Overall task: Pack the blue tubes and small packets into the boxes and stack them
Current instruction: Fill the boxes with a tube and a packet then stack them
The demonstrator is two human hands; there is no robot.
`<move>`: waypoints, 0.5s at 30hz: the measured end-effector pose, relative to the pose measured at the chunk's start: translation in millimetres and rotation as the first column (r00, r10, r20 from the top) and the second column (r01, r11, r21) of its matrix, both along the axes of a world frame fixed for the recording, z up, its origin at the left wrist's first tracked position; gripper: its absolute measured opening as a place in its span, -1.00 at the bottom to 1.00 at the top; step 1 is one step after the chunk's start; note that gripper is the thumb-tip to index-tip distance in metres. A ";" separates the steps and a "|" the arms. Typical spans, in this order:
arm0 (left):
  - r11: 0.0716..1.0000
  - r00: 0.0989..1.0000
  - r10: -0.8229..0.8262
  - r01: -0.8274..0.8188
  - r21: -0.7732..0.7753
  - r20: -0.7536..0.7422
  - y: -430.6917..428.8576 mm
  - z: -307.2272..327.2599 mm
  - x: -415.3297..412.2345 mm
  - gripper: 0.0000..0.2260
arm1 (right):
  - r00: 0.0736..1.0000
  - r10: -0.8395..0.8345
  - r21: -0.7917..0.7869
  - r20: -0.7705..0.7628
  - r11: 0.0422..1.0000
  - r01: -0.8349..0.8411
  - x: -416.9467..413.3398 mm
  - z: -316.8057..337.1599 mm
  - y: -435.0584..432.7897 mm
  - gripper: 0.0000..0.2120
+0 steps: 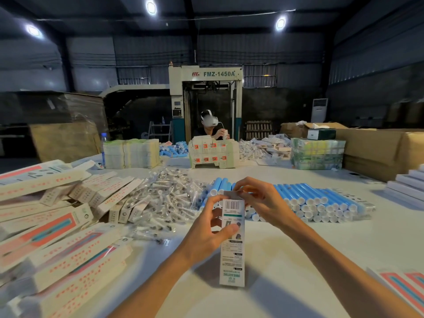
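My left hand [210, 228] grips a tall white printed box [232, 253] upright above the table, thumb across its front. My right hand [257, 200] is at the box's top end, fingers pinching the top flap. Behind the hands lies a stacked row of blue tubes [321, 200] with white caps. A heap of small clear packets [165, 198] is spread left of centre. Filled or folded long white boxes [57, 244] with red print are piled at the left.
Across the white table [298, 260] a person sits with a headset, behind stacks of flat cartons [130, 153], more blue tubes [174, 149] and a box pile [213, 154]. Cardboard cartons [378, 148] stand at right; flat box blanks [406, 288] lie near right.
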State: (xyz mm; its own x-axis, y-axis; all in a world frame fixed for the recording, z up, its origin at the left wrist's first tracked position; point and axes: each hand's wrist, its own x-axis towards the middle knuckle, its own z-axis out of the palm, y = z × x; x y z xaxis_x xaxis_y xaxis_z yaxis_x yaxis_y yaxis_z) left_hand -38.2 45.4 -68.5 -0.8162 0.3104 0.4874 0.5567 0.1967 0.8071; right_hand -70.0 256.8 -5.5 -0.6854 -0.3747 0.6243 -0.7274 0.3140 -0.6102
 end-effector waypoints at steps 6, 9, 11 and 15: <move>0.992 0.999 -0.034 0.034 0.121 -0.007 16.5 -8.9 6.1 -0.54 | 0.983 0.116 -0.092 0.141 0.990 -0.104 9.4 -3.4 -1.3 -0.86; 0.982 0.998 -0.057 0.049 0.184 0.038 22.6 -12.2 10.4 -0.45 | 0.979 0.109 -0.153 0.173 0.985 -0.082 11.9 -7.9 -6.9 -0.92; 0.980 0.998 -0.050 0.040 0.194 0.047 24.6 -12.6 11.6 -0.30 | 0.964 0.109 -0.204 0.242 0.977 -0.059 13.4 -8.8 -9.0 -0.94; 0.983 0.999 0.010 -0.017 0.181 0.035 22.2 -12.6 11.4 -0.15 | 0.885 0.177 -0.338 0.431 0.941 -0.023 15.9 -2.6 -9.9 -0.95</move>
State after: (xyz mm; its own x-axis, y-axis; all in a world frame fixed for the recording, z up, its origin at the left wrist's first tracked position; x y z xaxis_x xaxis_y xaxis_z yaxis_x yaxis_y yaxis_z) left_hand -26.9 67.6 -81.1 -0.8365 0.2084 0.5067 0.5270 0.0531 0.8482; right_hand -54.1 247.0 -8.0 -0.8883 -0.2928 0.3537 -0.3672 -0.0098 -0.9301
